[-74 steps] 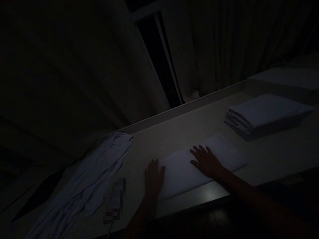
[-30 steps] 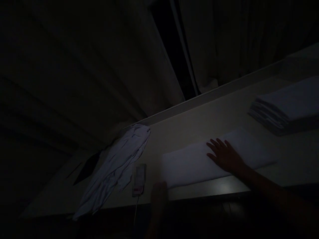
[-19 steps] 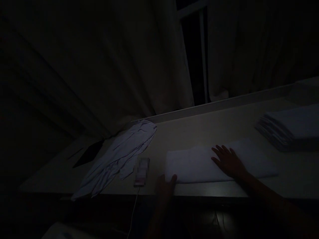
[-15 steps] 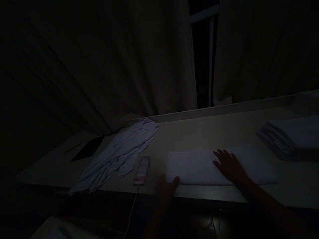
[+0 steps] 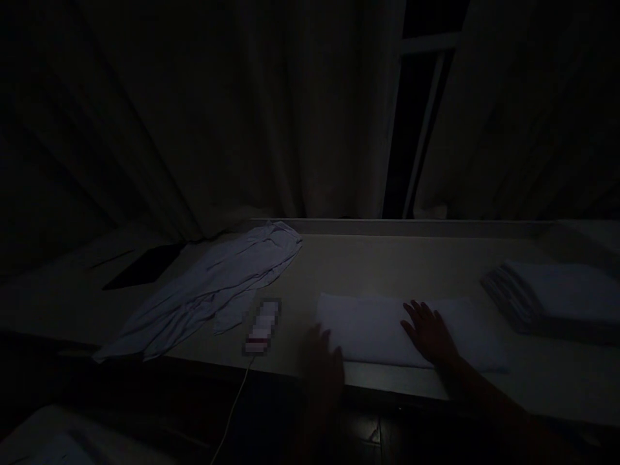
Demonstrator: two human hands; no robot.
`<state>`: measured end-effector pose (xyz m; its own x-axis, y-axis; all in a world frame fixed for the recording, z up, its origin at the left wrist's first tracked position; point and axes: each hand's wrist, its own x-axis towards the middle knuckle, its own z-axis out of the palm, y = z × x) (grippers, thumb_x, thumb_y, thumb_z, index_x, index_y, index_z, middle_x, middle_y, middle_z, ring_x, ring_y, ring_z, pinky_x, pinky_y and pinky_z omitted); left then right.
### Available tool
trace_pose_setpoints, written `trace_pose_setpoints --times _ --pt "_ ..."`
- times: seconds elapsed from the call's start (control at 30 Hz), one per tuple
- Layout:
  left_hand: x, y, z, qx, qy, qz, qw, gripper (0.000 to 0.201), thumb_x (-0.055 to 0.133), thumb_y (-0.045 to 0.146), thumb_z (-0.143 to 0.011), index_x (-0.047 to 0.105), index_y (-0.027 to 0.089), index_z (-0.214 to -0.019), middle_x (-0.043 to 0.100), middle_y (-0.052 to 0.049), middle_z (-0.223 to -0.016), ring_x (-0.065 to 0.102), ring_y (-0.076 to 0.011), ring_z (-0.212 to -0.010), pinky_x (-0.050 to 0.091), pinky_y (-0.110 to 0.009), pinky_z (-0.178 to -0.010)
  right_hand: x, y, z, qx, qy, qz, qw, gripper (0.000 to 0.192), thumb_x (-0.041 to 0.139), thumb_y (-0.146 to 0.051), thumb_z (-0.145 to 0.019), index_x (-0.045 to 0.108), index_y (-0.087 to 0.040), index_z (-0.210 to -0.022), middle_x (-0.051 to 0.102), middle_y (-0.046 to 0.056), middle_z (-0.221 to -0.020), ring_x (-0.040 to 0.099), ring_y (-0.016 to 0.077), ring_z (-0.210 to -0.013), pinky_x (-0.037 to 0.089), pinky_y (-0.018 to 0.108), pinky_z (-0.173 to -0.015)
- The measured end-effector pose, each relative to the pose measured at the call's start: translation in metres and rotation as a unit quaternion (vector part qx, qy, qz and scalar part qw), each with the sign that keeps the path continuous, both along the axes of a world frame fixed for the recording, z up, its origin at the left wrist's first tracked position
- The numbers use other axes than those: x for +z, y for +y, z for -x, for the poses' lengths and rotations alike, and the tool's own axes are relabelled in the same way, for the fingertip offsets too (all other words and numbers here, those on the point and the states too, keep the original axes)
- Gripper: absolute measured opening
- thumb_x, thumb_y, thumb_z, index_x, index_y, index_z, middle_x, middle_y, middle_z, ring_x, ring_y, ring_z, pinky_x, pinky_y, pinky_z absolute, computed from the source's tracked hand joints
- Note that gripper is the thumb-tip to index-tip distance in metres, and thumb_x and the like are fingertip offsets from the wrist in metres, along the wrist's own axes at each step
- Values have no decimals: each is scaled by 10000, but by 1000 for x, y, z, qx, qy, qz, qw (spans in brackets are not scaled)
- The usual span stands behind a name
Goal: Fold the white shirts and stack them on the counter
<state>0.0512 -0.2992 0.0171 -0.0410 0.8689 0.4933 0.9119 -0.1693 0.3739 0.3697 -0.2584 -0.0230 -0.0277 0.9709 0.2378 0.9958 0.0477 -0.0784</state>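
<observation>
A folded white cloth, perhaps a towel (image 5: 363, 326), lies flat as a long rectangle near the front edge of the table. My right hand (image 5: 429, 332) rests palm down on it, fingers spread. At its left front corner is my left hand (image 5: 325, 358), blurred, with thumb and fingers apart and nothing visibly gripped. Whether the left fingertips touch the cloth is hard to see in the dim light.
A stack of folded cloths (image 5: 557, 297) stands on the right of the table (image 5: 387, 261). Leftward lie a crumpled light garment (image 5: 217, 278), a pixelated device (image 5: 262, 326) with a cable (image 5: 236, 400), and a dark flat sheet (image 5: 145, 266). Curtains (image 5: 290, 116) hang behind.
The view has shifted slightly. My left thumb has come off the cloth's left front corner, and that hand is now at its edge. My right hand stays flat on the cloth.
</observation>
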Motion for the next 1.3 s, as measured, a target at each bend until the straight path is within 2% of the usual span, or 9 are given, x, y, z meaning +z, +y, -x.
trace_pose_setpoints --times 0.1,0.17,0.3,0.43,0.63,0.83,1.03,1.13,1.3 --pt "8 -16 -48 -256 85 -26 963 427 472 304 -908 489 208 -1323 419 -72 -1479 263 -236 -1421 237 -482 -1154 -1 1 0 -2 2 3 1000 589 246 -570 -958 336 -285 -1466 309 49 -1539 221 296 -1419 194 554 -1107" --pt "8 -18 -76 -312 110 5 944 608 491 466 -894 364 221 -1436 288 -67 -1554 193 -262 -1446 231 -506 -1157 -2 2 -1 1 3 3 1000 593 251 -568 -958 318 -285 -1475 297 52 -1544 214 298 -1421 188 559 -1107" --pt "-9 -2 -88 -265 121 55 955 762 449 658 -843 235 320 -1491 180 -54 -1587 154 -303 -1453 218 -581 -1136 -2 1 -1 4 8 5 1000 608 249 -579 -955 305 -281 -1481 286 55 -1548 197 299 -1427 174 566 -1112" --pt "-21 19 -52 -185 131 96 969 724 378 658 -870 230 324 -1495 170 -48 -1589 133 -292 -1458 189 -555 -1152 1 0 0 0 14 6 1000 605 242 -583 -954 311 -289 -1479 277 48 -1552 195 297 -1428 174 565 -1116" --pt "-16 34 -3 -35 156 144 977 750 347 629 -891 198 238 -1512 169 -126 -1582 161 -315 -1449 194 -541 -1140 0 0 0 0 10 5 1000 593 237 -567 -960 319 -287 -1476 293 50 -1546 198 299 -1427 174 572 -1114" --pt "-7 39 0 -9 167 161 973 781 350 649 -874 249 196 -1502 246 -187 -1549 179 -366 -1435 155 -601 -1121 -3 1 -1 10 8 -2 1000 600 261 -571 -955 325 -276 -1474 293 55 -1545 208 303 -1424 192 566 -1109" --pt "17 45 -56 -149 159 105 970 741 323 654 -881 265 245 -1496 115 -92 -1599 39 -314 -1466 66 -571 -1162 2 -1 2 2 5 -7 1000 582 255 -554 -965 324 -281 -1474 288 57 -1547 204 299 -1425 169 562 -1116" --pt "9 48 -93 -259 155 104 947 732 338 702 -853 274 331 -1481 153 -50 -1596 86 -308 -1463 85 -596 -1154 5 -1 3 4 6 -1 1000 585 250 -557 -967 305 -283 -1482 277 58 -1552 196 295 -1428 160 561 -1117" --pt "-12 66 -111 -274 141 92 947 706 409 697 -835 288 392 -1461 234 -39 -1574 179 -328 -1441 144 -626 -1125 5 1 3 5 19 7 1000 597 239 -574 -963 301 -289 -1484 272 59 -1553 185 294 -1432 144 561 -1121"
